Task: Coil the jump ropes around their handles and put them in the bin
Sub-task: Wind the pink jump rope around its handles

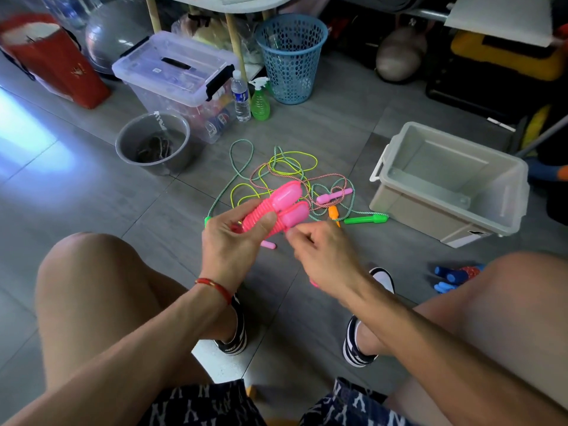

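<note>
Left hand (233, 238) grips the coiled pink jump rope (276, 210); right hand (316, 250) pinches its tail end, needing tucking, then the grey bin (504, 192) beside the tangle.

Left hand (229, 238) fingers (265, 221) curl around two pink plastic rope-wrapped handles (276, 207); right hand (319, 252) pinches just beside them; tangled coloured cord ropes (285, 170) beyond fingertips.

Pink rope coiled round paired pink handles (278, 207); tangled ropes (285, 176) beside open bin (445, 186).

The room was dim; bluish glare struck the floor (27, 142) at left, edges bowed and blurred.
</note>
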The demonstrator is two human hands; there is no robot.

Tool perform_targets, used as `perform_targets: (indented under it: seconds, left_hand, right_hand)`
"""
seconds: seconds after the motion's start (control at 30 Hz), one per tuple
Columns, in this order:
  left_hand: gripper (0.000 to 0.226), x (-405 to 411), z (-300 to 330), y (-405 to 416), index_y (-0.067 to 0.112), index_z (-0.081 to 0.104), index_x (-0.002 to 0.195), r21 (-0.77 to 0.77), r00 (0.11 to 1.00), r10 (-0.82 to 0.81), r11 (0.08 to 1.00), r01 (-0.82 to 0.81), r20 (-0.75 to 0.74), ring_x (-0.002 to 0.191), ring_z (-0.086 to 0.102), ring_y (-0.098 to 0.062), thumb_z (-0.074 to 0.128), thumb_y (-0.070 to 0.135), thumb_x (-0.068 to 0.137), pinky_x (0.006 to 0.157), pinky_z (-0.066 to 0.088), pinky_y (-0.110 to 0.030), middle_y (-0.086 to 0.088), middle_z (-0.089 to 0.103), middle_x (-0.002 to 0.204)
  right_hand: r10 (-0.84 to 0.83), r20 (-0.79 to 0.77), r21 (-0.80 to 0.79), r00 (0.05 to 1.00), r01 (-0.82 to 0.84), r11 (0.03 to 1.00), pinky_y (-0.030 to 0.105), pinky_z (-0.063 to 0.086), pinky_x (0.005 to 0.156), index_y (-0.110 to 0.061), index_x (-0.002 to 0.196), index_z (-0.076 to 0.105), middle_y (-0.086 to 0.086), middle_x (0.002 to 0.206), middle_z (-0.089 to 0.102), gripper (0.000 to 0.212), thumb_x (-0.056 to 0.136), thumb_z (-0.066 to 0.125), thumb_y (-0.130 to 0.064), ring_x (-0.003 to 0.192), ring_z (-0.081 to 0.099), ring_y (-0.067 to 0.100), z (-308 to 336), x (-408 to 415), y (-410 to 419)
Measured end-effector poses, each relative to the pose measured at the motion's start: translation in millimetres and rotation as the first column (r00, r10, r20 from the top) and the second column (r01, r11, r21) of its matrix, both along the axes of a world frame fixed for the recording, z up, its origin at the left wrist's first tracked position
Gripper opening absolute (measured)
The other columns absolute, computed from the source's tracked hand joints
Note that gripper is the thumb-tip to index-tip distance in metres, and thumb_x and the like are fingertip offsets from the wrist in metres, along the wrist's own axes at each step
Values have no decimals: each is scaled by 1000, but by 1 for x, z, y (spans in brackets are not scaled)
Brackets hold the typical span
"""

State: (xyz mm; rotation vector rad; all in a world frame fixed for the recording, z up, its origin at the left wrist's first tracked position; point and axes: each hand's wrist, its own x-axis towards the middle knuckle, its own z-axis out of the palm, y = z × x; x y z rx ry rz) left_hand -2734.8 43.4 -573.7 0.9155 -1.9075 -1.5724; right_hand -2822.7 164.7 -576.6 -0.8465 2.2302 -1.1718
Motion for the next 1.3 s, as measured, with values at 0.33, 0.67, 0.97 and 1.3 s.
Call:
perform_targets:
  seconds: [0.33, 0.67, 0.97, 1.3]
  left_hand:
    - [40, -5, -24, 13, 21, 70, 127, -692, 984, -125, 700, 176, 125, 103, 58, -18, 78, 22, 88, 90, 45, -29, 4, 63, 124]
    - [47, 3, -3, -24, -7, 61, 118, 453, 870, -488, 760, 465, -73, 63, 55, -30, 65, 34, 95, 78, 41, -47, -26, 63, 79]
    - [54, 3, -10, -29, -5, 56, 124, 568, 891, -452, 724, 392, -38, 103, 67, -38, 71, 29, 85, 90, 55, -47, -21, 69, 116]
    - [52, -4, -23, -21, 7, 52, 91, 147, 980, -139, 982, 118, 143, 57, 53, -17, 84, 37, 63, 59, 44, -36, -4, 61, 70]
  right_hand:
    - [-259, 313, -217, 914, 334, 917, 26, 34, 43, -10, 51, 56, -3, 42, 47, 62, 87, 69, -59, 45, 38, 4, 6, -1, -7]
    - [115, 237, -379, 965, -17, 925, 23, 39, 52, -23, 64, 63, -14, 55, 46, 34, 99, 61, -24, 52, 41, 7, -8, -27, 5]
    - [-27, 117, -296, 993, 61, 953, 17, 31, 50, -28, 56, 56, -12, 46, 47, 43, 96, 67, -21, 47, 39, 0, -16, -20, -2]
    - [-150, 146, -57, 978, 160, 986, 22, 31, 44, -12, 62, 63, -12, 41, 49, 42, 101, 56, -24, 36, 40, 6, -23, -5, -10]
